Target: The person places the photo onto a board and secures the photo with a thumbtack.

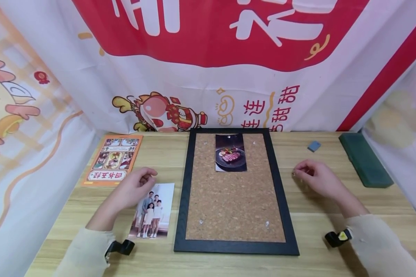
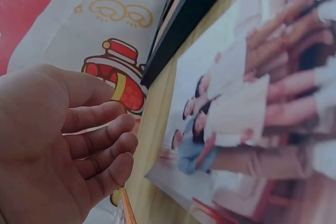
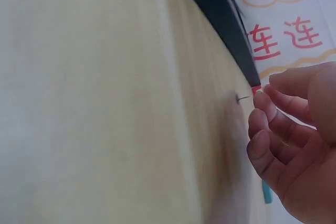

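A black-framed cork board [image 1: 235, 204] lies flat on a wood-grain table [image 1: 242, 265], a steak photo [image 1: 230, 158] pinned at its top middle and clear pins [image 1: 201, 222] near the cork's four corners. Just left of the board is a family photo [image 1: 154, 215]; the left hand [image 1: 137, 186] hovers beside it, relaxed and loosely curled, apart from the photo. Right of the board, the right hand [image 1: 315, 177] has bent fingers with a small pin [image 3: 242, 98] at the tips; whether it is pinched, I cannot tell. The hands are well apart, either side of the board. Farther left sits an orange booklet [image 1: 116, 156]; to the board's right, a small blue block [image 1: 313, 146] and, beyond it, a green box [image 1: 365, 159]. Behind the board hangs a white cloth [image 1: 204, 77] with red lettering and cartoons; more printed cloth [image 1: 17, 181] walls the left side.
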`<state>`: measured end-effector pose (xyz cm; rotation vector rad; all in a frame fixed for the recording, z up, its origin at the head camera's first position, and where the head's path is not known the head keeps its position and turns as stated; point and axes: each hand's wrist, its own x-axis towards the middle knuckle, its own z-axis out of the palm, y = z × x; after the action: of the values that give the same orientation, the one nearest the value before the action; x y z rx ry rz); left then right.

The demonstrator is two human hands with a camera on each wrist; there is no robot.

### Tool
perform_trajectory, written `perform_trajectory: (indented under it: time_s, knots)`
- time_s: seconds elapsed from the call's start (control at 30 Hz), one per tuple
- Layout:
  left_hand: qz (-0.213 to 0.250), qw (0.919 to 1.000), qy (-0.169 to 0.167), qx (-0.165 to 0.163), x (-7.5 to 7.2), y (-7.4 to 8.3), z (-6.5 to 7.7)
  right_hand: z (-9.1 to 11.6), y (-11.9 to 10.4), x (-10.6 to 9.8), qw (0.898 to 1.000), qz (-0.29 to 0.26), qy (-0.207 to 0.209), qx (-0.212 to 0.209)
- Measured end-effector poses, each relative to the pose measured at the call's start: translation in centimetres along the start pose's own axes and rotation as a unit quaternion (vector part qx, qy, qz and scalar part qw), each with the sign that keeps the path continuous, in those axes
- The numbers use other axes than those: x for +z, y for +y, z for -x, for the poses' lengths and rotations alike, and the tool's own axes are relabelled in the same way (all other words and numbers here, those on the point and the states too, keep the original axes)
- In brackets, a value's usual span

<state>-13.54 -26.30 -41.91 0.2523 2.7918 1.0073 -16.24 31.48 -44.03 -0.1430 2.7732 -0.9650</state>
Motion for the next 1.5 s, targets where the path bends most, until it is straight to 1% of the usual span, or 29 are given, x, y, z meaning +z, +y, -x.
perform_trajectory:
  time_s: [0.2,0.37,0.53,0.67,0.73,0.9,1.07,1.27,1.5]
  knots:
    - [-0.016,0.9998,0.004,-0.013,0.0,-1.0,1.0,0.2,0.9,0.6,1.000,-0.015,0.003,0.016]
    - [-0.043,0.9983,0.009,-0.040,0.0,-1.8,1.5,0.3,0.7,1.0,0.999,-0.019,0.001,0.026]
    - [-0.068,0.9947,-0.003,-0.078,0.1,-2.5,1.5,0.0,0.4,1.5,0.999,-0.010,0.004,0.036]
    - [-0.084,0.9905,-0.016,-0.107,0.0,-2.5,1.3,-0.4,0.3,1.8,0.999,0.004,0.015,0.049]
    - [-0.090,0.9893,-0.020,-0.113,-0.1,-2.5,1.2,-0.6,0.2,1.9,0.998,0.008,0.019,0.056]
    - [-0.090,0.9898,-0.021,-0.109,-0.1,-2.6,1.1,-0.7,0.1,2.0,0.997,0.017,0.025,0.067]
    - [-0.071,0.9930,-0.013,-0.094,0.1,-3.3,1.3,-0.5,-0.1,2.0,0.997,0.017,0.022,0.074]
    - [-0.049,0.9957,-0.015,-0.078,0.1,-4.0,1.7,-0.3,-0.3,2.0,0.996,0.014,0.033,0.085]
    - [-0.012,0.9969,-0.002,-0.078,-0.2,-4.4,2.3,0.1,-0.2,1.7,0.995,-0.014,0.028,0.099]
